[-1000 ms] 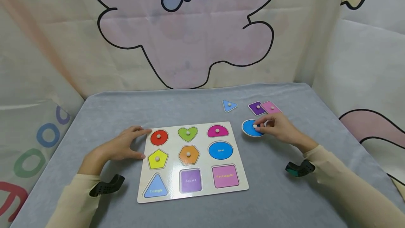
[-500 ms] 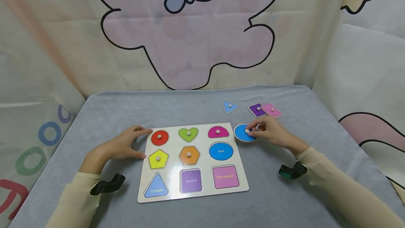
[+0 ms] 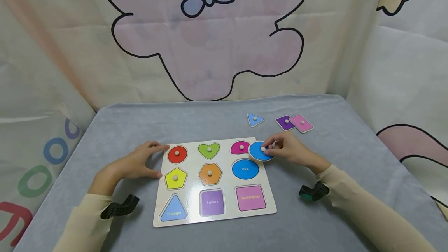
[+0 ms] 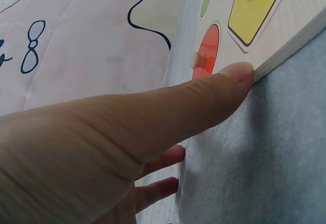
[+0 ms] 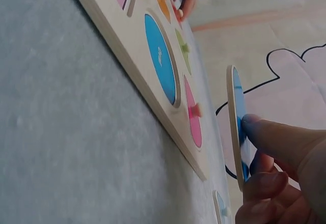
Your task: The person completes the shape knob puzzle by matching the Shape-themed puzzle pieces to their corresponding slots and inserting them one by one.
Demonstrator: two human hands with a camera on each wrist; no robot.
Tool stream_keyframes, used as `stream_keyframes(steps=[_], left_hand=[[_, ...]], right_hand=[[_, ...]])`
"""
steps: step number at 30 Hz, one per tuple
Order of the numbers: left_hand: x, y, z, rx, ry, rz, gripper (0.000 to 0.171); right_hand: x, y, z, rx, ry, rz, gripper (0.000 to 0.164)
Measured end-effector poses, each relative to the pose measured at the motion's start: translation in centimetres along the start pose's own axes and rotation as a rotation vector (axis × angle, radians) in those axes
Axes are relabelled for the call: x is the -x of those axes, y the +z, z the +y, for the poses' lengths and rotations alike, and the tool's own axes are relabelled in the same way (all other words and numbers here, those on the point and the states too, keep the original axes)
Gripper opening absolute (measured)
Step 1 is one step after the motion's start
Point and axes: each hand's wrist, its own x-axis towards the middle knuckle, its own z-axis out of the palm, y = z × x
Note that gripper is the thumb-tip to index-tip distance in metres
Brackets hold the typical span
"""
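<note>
My right hand [image 3: 293, 153] pinches the knob of a blue oval puzzle piece [image 3: 256, 151]. The piece hangs over the upper right edge of the wooden puzzle board [image 3: 190, 205], overlapping the magenta half-circle [image 3: 239, 147] in the head view. Just below it lies the matching blue recess [image 3: 245, 169], printed "Oval". In the right wrist view the piece [image 5: 236, 127] is raised above the board. On the other side, my left hand [image 3: 131, 165] rests at the board's left edge, fingers extended, its thumb [image 4: 224, 86] touching the corner area near the red circle [image 4: 208, 51].
A light blue triangle piece [image 3: 254, 119] lies behind the board. To its right a pink rectangle piece [image 3: 301, 123] partly overlaps a purple square piece [image 3: 284, 123]. Knobbed red, green, yellow and orange pieces sit in the board. Grey cloth [image 3: 315, 228] covers the table.
My right hand has carried the blue oval piece leftward, from the cloth right of the board to over its upper right edge. My left hand has stayed at the left edge.
</note>
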Motion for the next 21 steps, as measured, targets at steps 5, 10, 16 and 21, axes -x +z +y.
stream_keyframes(steps=[5,10,16,21], left_hand=[[0.1,0.1,0.1,-0.002,-0.004,0.002,0.09],[0.2,0.1,0.1,-0.002,-0.001,0.001,0.09],[0.1,0.2,0.0,-0.006,0.0,0.0,0.09],[0.1,0.1,-0.1,-0.003,0.012,0.007,0.09]], right_hand=[[-0.2,0.6,-0.2,-0.007,0.006,-0.01,0.014],[-0.3,1.0,-0.5,-0.037,-0.02,-0.032,0.015],[-0.4,1.6,-0.7,-0.04,-0.019,-0.043,0.014],[-0.7,2.1,-0.8,-0.049,-0.019,-0.06,0.014]])
